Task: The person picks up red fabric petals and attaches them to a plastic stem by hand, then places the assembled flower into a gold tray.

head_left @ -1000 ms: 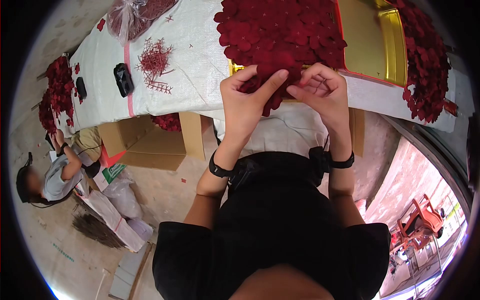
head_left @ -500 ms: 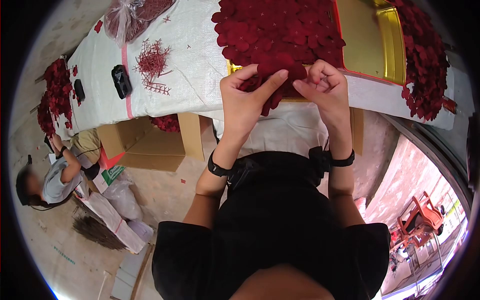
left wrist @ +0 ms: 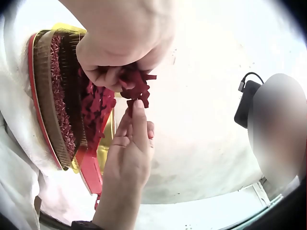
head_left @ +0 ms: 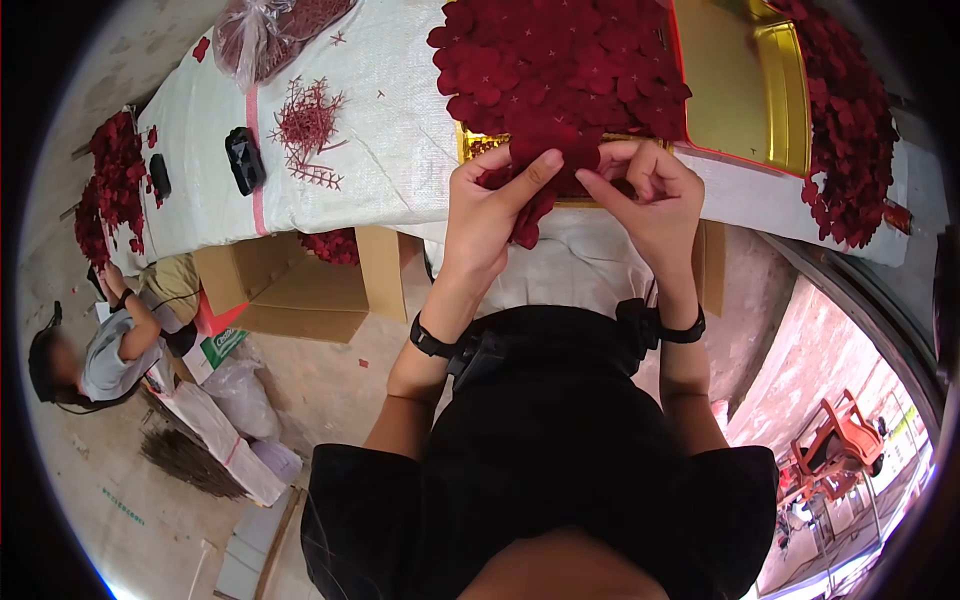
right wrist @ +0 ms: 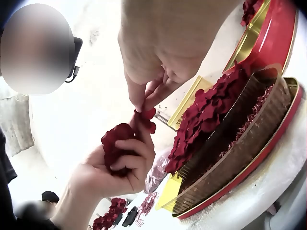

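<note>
"Please, if the heap of petals (head_left: 550, 60) is our landmark, where are the 2 hands?"
"Both are at the near side of the heap, just beside it."
"And the left hand (head_left: 485, 210), how are its fingers?"
"They are curled around some dark red cloth-like pieces (right wrist: 115, 146), with the thumb lying against them. So these pieces are also at the near side of the heap."
"What does the right hand (head_left: 655, 205) do?"
"Its thumb and fingertips are together, pinching the edge of 1 red piece (right wrist: 150, 115)."
"Which things are around?"
"To the right of the heap, 1 gold-lined tray (head_left: 735, 80); to the left, a tangle of red stems (head_left: 308, 118)."
</note>
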A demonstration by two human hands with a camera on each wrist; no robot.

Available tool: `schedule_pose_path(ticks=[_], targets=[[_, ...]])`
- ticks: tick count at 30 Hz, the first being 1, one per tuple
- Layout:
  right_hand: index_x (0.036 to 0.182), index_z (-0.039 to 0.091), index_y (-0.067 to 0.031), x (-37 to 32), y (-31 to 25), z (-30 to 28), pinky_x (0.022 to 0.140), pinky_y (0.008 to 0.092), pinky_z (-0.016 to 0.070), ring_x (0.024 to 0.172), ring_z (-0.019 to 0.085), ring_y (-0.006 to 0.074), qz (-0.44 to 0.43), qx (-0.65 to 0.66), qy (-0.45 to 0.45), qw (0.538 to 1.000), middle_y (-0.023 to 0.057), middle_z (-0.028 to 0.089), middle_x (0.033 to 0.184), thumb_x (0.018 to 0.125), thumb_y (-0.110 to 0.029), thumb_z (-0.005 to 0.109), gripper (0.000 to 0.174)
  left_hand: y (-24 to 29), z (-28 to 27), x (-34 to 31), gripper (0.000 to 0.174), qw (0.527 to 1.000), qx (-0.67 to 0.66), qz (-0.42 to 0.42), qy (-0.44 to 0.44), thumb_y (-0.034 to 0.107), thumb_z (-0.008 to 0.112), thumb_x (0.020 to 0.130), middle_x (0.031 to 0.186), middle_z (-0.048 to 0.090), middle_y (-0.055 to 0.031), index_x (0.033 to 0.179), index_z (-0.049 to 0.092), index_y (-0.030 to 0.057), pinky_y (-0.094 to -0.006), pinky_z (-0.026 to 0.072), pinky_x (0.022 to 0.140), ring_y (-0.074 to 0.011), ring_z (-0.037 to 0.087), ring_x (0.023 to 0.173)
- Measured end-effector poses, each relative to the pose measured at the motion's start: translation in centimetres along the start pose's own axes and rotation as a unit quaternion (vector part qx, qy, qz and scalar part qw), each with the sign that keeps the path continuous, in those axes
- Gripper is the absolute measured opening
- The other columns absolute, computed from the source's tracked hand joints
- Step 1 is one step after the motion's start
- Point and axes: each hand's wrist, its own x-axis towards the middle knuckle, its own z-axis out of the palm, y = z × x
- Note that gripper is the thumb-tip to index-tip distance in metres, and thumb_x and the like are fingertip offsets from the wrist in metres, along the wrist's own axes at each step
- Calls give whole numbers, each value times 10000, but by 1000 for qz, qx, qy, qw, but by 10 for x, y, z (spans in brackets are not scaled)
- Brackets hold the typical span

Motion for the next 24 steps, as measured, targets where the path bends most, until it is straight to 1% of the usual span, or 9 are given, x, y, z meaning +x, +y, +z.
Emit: schedule_pose_path(ticks=[2, 5, 8, 11, 14, 17, 19, 24], targets=[[602, 326, -60, -1, 0, 1, 636, 210, 500, 723, 569, 66, -26, -26, 3, 999, 115, 632, 865, 678, 125, 705, 428, -1, -1, -1, 189, 1000, -1, 3, 0, 86, 712, 795, 792, 655, -10, 962, 666, 8, -174, 402, 512, -27, 534, 601], [602, 326, -55, -1, 5, 3, 648, 215, 500, 711, 574, 70, -95, -79, 11, 992, 127, 637, 875, 672, 137, 698, 425, -1, 0, -2, 186, 1000, -1, 15, -3, 72, 706, 798, 790, 654, -12, 964, 664, 1, -173, 397, 503, -28, 531, 595], [598, 320, -52, -5, 6, 6, 657, 221, 502, 711, 582, 85, -106, -79, 23, 991, 140, 638, 875, 674, 156, 680, 423, -3, 1, -4, 177, 999, -4, 36, -20, 54, 702, 796, 786, 653, -14, 960, 664, -3, -174, 395, 495, -28, 529, 590], [632, 347, -47, -3, 5, 5, 692, 231, 504, 745, 594, 108, -101, -4, 12, 995, 146, 634, 887, 688, 180, 639, 374, -2, 5, -7, 170, 998, -5, 49, -24, 40, 701, 793, 779, 653, -16, 952, 664, -3, -176, 395, 491, -27, 528, 585], [691, 378, -40, -1, -7, 3, 733, 248, 504, 793, 600, 126, -91, 43, -1, 995, 147, 626, 901, 698, 200, 595, 324, 3, 8, -6, 168, 997, 1, 73, -31, 38, 706, 786, 773, 653, -16, 944, 666, -2, -174, 396, 490, -25, 527, 582], [746, 396, -40, 1, -9, 3, 768, 259, 505, 840, 613, 146, -105, 32, -11, 994, 147, 620, 913, 700, 207, 571, 306, 6, 10, -7, 167, 994, 20, 101, -38, 37, 710, 781, 769, 654, -17, 938, 667, -3, -169, 395, 488, -25, 526, 578], [749, 398, -40, 4, -7, 3, 780, 272, 512, 858, 622, 164, -119, 43, -12, 992, 155, 620, 915, 697, 204, 579, 308, 7, 11, -6, 165, 992, 30, 118, -34, 35, 711, 780, 770, 654, -18, 933, 667, -5, -166, 394, 487, -26, 526, 575], [772, 406, -34, 3, -3, 4, 798, 302, 527, 895, 636, 208, -151, 73, -7, 986, 179, 621, 928, 694, 193, 600, 309, 10, 10, -10, 163, 992, 29, 115, -48, 28, 714, 773, 721, 642, -24, 923, 659, -9, -175, 369, 454, -33, 517, 537]])
